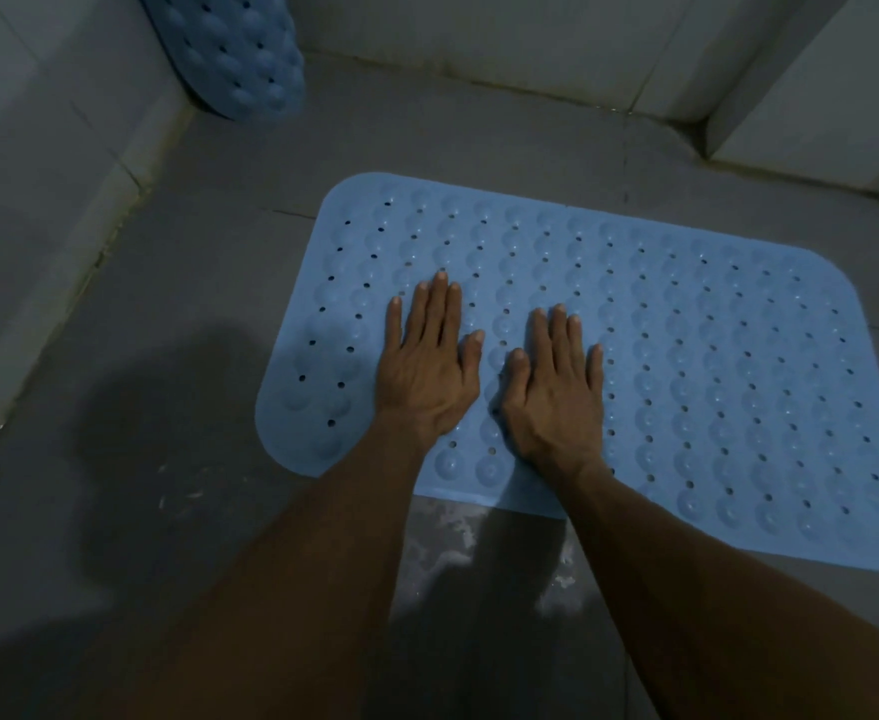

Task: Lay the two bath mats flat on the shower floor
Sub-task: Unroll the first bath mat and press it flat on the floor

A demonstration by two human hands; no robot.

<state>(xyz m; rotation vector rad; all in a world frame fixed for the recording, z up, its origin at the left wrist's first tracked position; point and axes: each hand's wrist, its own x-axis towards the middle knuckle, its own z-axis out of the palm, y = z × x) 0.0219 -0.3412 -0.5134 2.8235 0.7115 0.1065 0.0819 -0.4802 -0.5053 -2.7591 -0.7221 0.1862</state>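
A light blue bath mat (713, 366) with rows of bumps and small holes lies flat on the grey shower floor (177, 314). My left hand (427, 361) and my right hand (557, 387) rest palm-down side by side on its left half, fingers extended and holding nothing. A second blue mat (240, 54) stands curled against the tiled wall in the far left corner, its lower edge on the floor.
Pale tiled walls (37, 163) close in the floor on the left and at the back. A wall corner (816, 122) juts in at the far right. Wet, whitish patches (448, 537) mark the floor just in front of the flat mat.
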